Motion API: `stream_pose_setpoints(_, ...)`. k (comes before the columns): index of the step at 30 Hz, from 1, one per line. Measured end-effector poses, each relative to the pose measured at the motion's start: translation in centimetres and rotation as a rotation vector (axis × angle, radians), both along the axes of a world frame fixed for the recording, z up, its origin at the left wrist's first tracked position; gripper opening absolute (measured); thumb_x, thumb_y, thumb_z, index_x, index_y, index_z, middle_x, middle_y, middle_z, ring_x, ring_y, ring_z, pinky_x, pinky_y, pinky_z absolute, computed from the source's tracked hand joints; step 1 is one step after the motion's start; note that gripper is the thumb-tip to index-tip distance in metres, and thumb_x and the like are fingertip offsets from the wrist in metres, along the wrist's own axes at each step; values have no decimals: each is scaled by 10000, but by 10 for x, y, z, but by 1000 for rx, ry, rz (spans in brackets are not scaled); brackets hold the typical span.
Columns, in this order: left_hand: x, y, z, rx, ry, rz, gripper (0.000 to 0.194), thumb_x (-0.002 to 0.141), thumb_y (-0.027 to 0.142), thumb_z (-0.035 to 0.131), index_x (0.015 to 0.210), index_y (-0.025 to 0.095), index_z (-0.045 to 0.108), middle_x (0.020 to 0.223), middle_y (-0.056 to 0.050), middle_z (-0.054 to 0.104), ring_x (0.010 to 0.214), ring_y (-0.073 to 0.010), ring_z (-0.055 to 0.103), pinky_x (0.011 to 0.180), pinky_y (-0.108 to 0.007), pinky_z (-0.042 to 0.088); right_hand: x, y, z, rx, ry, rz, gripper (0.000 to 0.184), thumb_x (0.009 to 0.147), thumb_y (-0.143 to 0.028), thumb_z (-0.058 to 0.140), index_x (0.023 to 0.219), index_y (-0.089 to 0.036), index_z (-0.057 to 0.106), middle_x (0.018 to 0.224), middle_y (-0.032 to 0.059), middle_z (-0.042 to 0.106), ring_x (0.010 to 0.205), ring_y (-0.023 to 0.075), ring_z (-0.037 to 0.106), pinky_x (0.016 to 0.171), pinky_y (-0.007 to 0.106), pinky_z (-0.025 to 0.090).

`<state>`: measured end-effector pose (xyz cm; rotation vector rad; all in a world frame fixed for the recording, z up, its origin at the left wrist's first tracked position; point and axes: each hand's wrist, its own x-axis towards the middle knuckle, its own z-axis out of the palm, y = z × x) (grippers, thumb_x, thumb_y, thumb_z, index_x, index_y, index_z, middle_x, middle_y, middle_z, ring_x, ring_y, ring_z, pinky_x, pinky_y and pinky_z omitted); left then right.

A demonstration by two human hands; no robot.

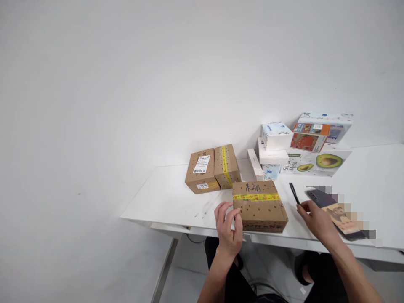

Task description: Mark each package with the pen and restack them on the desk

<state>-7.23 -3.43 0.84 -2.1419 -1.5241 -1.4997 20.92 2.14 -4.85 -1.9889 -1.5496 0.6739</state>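
Note:
A brown cardboard box (257,211) lies near the table's front edge. Yellow tape runs across its top, with black handwriting above the tape. At its left edge is my left hand (229,227), fingers curved and apart, the tips touching the side and top without wrapping round the box. To the right of the box, my right hand (317,221) pinches a black pen (293,193) between thumb and fingers. The pen slants up and left, just over the white tabletop. Beside that hand lies a dark, flat, phone-like item (337,212) with a printed picture; its right side is pixelated.
Two more taped cardboard boxes (202,170) stand at the back left. Behind the box are a narrow white box (255,164), stacked tissue-like packs (277,136), an orange printed box (311,136) and an avocado-printed box (315,164). A wall bounds the white table (170,198).

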Motion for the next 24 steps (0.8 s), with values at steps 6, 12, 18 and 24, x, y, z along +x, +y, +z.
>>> stream_pose_setpoints(6,5,11,9,-209,186,27,300,897,241,475,1167,213,602,1260,-89,584,1246,-277,452,1047,-496,381,3,-32,43,315,827,-135,322,770,-489,633,929,-215,577,792,46,678,485,117,473,435,271,401)
stream_pose_setpoints(12,18,11,9,-264,256,-16,357,900,318,489,1215,182,589,1253,-122,590,1172,-290,502,1022,-508,424,-24,-37,83,510,1167,-197,169,762,-341,716,854,-218,645,842,16,613,578,99,504,492,260,440)
stream_pose_setpoints(18,33,-1,2,-237,271,22,408,867,367,546,1214,156,583,1251,-150,575,1136,-327,497,985,-529,438,-60,-28,103,526,1129,-31,145,834,-356,652,911,-252,588,580,-54,523,512,106,491,463,228,417)
stream_pose_setpoints(24,43,-5,1,-249,297,5,464,857,394,561,1245,139,561,1276,-157,558,1164,-351,474,982,-533,440,-88,-10,95,405,765,273,164,846,-392,607,842,-232,571,730,-11,589,673,138,568,641,267,495)
